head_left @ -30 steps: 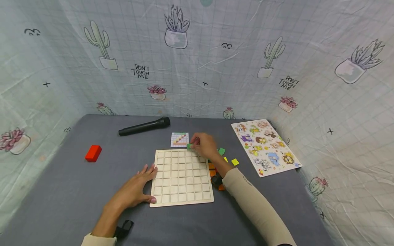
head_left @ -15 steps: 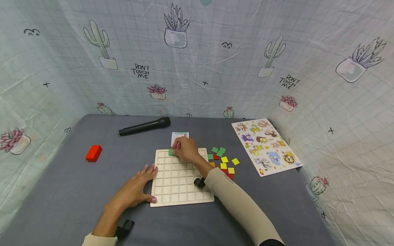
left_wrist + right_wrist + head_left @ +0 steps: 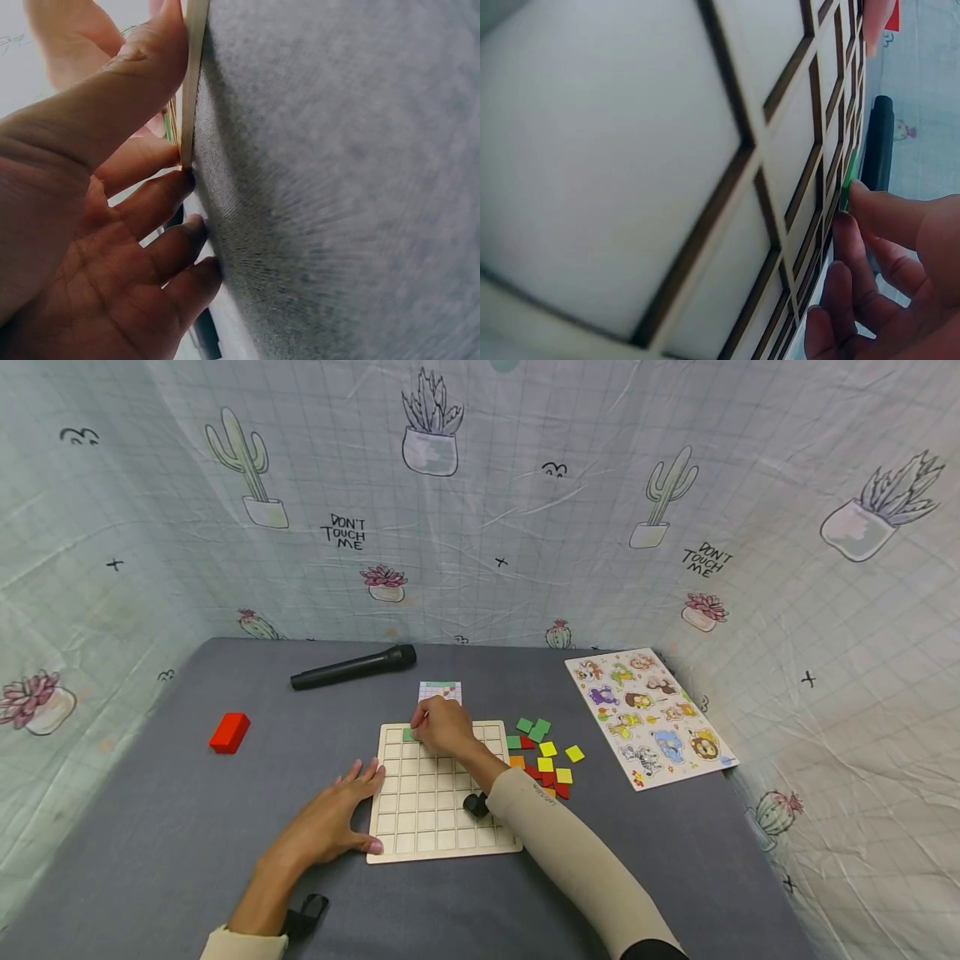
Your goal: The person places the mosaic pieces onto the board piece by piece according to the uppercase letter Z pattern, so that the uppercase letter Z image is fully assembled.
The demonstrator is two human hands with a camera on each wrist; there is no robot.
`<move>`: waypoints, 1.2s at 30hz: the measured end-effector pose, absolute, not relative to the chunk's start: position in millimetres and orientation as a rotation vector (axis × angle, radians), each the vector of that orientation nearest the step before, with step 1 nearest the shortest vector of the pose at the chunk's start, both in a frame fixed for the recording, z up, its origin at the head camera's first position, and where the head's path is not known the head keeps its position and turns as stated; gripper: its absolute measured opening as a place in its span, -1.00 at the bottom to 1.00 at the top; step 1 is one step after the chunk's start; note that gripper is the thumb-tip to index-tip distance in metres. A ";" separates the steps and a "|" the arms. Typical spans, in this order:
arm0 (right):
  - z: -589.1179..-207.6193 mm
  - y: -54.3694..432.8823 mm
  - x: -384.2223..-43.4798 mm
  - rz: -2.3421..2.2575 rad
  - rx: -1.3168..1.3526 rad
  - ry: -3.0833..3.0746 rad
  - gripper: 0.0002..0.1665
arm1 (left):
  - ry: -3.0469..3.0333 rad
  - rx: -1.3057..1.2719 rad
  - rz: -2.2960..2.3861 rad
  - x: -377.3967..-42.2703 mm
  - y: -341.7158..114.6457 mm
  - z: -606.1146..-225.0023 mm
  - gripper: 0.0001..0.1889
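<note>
A pale wooden grid board [image 3: 416, 822] lies flat on the table. My left hand [image 3: 326, 822] rests along its left side, fingers spread at the edge and thumb at the near corner. In the left wrist view, the thumb and fingertips touch the board's edge [image 3: 192, 90]. Over the top row, my right hand [image 3: 448, 728] pinches a small green square tile [image 3: 408, 736] between thumb and finger. The right wrist view shows that tile [image 3: 848, 180] tilted against the grid's far edge. A small printed pattern card [image 3: 441, 689] behind the board is partly covered by the right hand.
Loose green, red, yellow and orange tiles [image 3: 545, 765] lie right of the board. A picture board with animals [image 3: 637, 710] is at the back right. Further left are a black microphone [image 3: 352, 669] and a red block [image 3: 229, 732]. Patterned cloth [image 3: 480, 510] surrounds the table.
My right hand has carried the green tile left from near the card's right side to the board's top row. More loose tiles are uncovered. The left hand has stayed in place.
</note>
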State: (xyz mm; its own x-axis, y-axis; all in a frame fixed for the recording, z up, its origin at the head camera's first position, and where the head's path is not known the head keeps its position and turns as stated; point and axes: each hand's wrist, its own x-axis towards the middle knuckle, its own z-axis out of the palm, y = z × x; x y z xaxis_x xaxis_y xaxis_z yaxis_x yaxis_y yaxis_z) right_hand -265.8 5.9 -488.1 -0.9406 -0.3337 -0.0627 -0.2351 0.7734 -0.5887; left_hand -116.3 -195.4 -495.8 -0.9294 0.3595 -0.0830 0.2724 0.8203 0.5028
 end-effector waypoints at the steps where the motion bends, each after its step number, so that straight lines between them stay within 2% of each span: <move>1: -487.5 6.6 -265.3 -0.901 -0.453 2.800 -0.93 | 2.829 0.494 0.740 -116.3 -195.2 -496.0 0.22; 5: -488.0 13.1 -263.5 -0.939 -0.477 2.787 -0.95 | 2.820 0.478 0.737 -116.1 -194.3 -495.5 0.22; 11: -487.0 35.6 -261.9 -1.036 -0.543 2.765 -0.85 | 2.816 0.458 0.739 -115.6 -193.8 -494.7 0.23; 21: -485.8 100.4 -256.5 -1.125 -0.492 2.798 -0.80 | 2.815 0.449 0.751 -114.1 -193.9 -495.3 0.23; 29: -487.5 156.5 -253.9 -1.024 -0.437 2.834 -0.79 | 2.815 0.450 0.760 -114.5 -194.1 -496.9 0.24; 36: -490.4 170.2 -249.3 -0.866 -0.372 2.843 -0.81 | 2.820 0.461 0.759 -114.9 -193.5 -496.9 0.23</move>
State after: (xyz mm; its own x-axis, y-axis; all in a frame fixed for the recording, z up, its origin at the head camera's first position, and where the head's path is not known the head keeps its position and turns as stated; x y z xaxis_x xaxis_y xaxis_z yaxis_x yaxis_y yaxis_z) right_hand -249.3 170.2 -490.4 -0.9586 -0.2768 -0.0671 -0.1925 0.8032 -0.5638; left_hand -114.9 -193.5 -496.9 -0.9347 0.3422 -0.0963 0.2475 0.8209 0.5146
